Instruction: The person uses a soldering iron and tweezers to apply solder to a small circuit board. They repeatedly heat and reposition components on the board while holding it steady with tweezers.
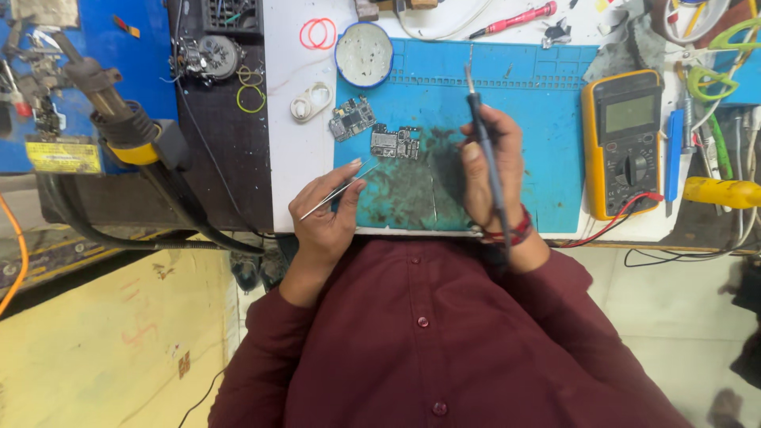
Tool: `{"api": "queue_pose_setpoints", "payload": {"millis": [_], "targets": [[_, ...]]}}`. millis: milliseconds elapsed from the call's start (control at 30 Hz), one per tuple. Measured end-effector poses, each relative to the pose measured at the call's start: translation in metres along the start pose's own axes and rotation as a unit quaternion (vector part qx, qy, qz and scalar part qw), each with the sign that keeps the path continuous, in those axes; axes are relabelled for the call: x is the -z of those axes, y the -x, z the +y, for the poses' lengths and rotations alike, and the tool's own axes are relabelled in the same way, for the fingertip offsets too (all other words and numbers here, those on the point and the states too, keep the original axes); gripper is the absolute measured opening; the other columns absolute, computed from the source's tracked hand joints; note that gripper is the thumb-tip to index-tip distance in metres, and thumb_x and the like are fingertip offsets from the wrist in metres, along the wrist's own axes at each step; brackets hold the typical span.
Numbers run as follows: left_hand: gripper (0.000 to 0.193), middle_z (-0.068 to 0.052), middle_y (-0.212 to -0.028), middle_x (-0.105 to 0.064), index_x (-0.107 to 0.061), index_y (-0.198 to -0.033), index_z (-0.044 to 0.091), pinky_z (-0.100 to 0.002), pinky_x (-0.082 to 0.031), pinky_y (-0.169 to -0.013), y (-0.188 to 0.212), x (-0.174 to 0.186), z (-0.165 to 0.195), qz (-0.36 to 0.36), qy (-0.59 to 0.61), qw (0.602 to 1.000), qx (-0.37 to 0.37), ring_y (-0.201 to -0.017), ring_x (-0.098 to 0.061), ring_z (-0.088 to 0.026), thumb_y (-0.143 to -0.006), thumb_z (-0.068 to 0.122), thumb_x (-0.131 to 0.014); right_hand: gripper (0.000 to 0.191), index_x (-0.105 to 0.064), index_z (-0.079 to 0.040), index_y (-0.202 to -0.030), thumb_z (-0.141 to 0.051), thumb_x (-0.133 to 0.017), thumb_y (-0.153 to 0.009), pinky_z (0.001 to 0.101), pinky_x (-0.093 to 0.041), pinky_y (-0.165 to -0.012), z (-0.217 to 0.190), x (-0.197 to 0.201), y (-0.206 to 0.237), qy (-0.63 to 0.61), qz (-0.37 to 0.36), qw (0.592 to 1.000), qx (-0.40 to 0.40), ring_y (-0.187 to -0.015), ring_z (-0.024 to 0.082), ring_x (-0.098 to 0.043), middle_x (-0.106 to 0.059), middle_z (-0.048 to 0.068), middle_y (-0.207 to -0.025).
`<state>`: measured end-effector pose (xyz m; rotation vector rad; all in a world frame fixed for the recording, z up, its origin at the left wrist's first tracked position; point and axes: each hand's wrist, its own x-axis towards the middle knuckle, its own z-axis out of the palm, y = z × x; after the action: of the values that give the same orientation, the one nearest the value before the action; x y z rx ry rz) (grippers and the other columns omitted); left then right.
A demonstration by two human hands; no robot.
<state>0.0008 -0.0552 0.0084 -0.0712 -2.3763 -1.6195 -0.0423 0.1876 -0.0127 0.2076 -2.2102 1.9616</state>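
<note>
Head camera looks steeply down, close over workbench

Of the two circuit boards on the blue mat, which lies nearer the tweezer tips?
The right-hand circuit board, lying square beside the mat's dark stain, sits just above the tweezers tips. The tilted circuit board lies farther up-left, near the round tin.

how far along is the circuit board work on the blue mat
Done: two bare circuit boards lie out of any casing on the blue mat. In hand: the left hand holds tweezers and the right hand a soldering iron, its tip raised off both boards. Left: no tool touches either board yet.
</note>
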Motion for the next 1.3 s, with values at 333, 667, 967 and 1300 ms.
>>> {"api": "queue_pose_setpoints", "payload": {"millis": [333, 667, 967, 1300], "targets": [[0.011, -0.009, -0.101, -0.079, -0.068, -0.112, -0.001, -0.022, -0.058, -0.066, -0.016, -0.047, -0.012, -0.016, 0.152, 0.984, 0.087, -0.076, -0.073, -0.010, -0.102, 0.002, -0.066, 0.014, -0.064, -0.003, -0.111, -0.006, -0.069, -0.097, 0.0203, -0.051, -0.065, -0.002, 0.023, 0.029, -0.090, -0.016, 0.980, -0.179, -0.074, 0.003, -0.065, -0.072, 0.000, -0.086], [0.009, -0.008, -0.096, -0.079, -0.068, -0.111, 0.000, -0.022, -0.057, -0.061, -0.015, -0.049, -0.009, -0.018, 0.121, 0.990, 0.073, -0.069, -0.074, -0.010, -0.103, 0.005, -0.067, 0.010, -0.065, 0.000, -0.099, 0.000, -0.075, -0.097, 0.0206, -0.048, -0.063, -0.008, 0.009, 0.023, 0.028, -0.043, 0.996, -0.074, -0.073, 0.002, -0.060, -0.071, 0.002, -0.084], [0.009, -0.008, -0.092, -0.078, -0.069, -0.111, 0.001, -0.023, -0.057, -0.060, -0.014, -0.048, -0.005, -0.021, 0.105, 0.991, 0.079, -0.068, -0.074, -0.010, -0.103, 0.005, -0.068, 0.010, -0.067, -0.001, -0.098, 0.000, -0.077, -0.095, 0.0201, -0.046, -0.062, -0.013, 0.007, 0.022, 0.084, -0.046, 0.994, -0.053, -0.069, 0.002, -0.059, -0.070, 0.002, -0.079], [0.009, -0.007, -0.092, -0.078, -0.070, -0.111, 0.001, -0.022, -0.056, -0.060, -0.013, -0.048, -0.006, -0.018, 0.115, 0.990, 0.081, -0.067, -0.072, -0.009, -0.103, 0.005, -0.068, 0.011, -0.068, -0.001, -0.099, 0.000, -0.078, -0.095, 0.0203, -0.047, -0.063, -0.015, 0.005, 0.021, 0.091, -0.040, 0.994, -0.055, -0.070, 0.002, -0.059, -0.071, 0.002, -0.081]]}}
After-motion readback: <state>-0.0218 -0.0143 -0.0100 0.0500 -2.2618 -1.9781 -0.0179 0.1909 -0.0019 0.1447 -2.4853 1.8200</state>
